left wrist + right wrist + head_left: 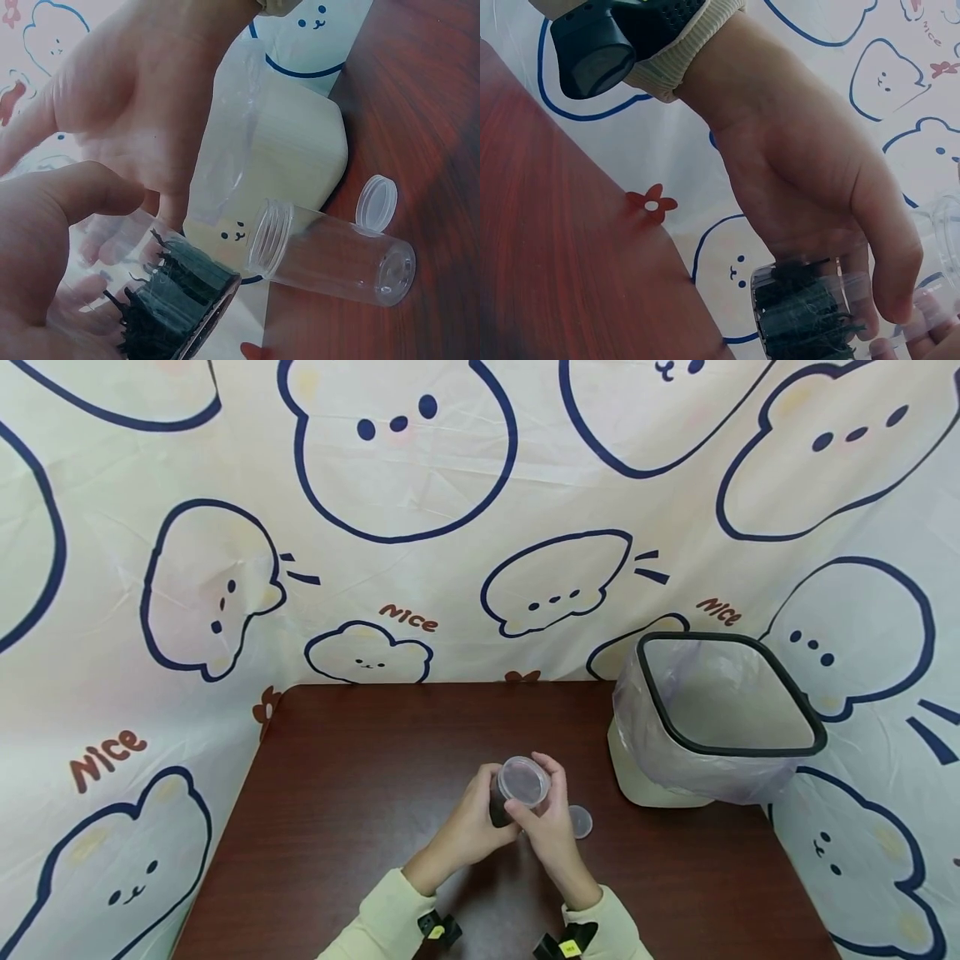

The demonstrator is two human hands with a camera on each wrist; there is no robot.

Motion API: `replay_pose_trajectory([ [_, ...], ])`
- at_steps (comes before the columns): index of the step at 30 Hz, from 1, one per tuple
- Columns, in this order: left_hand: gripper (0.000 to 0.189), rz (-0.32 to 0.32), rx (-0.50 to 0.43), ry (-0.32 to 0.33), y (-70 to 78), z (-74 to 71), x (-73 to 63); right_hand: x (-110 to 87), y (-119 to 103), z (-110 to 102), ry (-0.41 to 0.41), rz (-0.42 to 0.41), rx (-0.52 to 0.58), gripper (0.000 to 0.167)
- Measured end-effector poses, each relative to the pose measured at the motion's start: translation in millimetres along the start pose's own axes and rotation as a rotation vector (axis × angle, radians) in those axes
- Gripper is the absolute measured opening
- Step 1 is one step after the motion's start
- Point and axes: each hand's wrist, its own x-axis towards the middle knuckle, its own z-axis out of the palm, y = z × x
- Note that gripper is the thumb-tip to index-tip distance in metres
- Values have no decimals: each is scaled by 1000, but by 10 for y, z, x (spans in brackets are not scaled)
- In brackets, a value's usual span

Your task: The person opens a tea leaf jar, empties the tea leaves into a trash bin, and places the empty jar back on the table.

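Note:
Both hands are on a clear jar (523,782) whose lower part holds dark, thin, tea-like shreds (180,300). The left hand (476,810) grips it from the left side. From the right, the right hand (551,814) holds it, thumb at the near side of the rim and fingers behind. Dark shreds (802,311) sit at the jar's bottom in the right wrist view, below the right thumb. In the left wrist view an uncovered clear jar (337,255) stands upright on the table. A small round clear lid (580,821) lies beside it.
A light bin (652,777) with a dark rim and a clear plastic liner stands at the table's right rear. The brown table (360,760) ends against a cartoon-printed cloth (450,577) at the back.

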Motion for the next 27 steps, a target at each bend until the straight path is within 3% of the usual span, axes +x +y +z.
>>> replay_pose_trajectory([
  [7,71,-29,-4,-10,27,-8,-3,0,-9,18,18,-8,-3,66],
  [17,71,-28,-31,-9,15,-17,-10,11,-31,-10,-48,-40,-41,55],
  [22,71,-10,-25,-3,-3,-15,-15,-4,-13,-24,-66,-28,-8,66],
  [27,70,6,-35,-4,-19,-14,-10,-21,-11,-3,-29,-9,17,78],
])
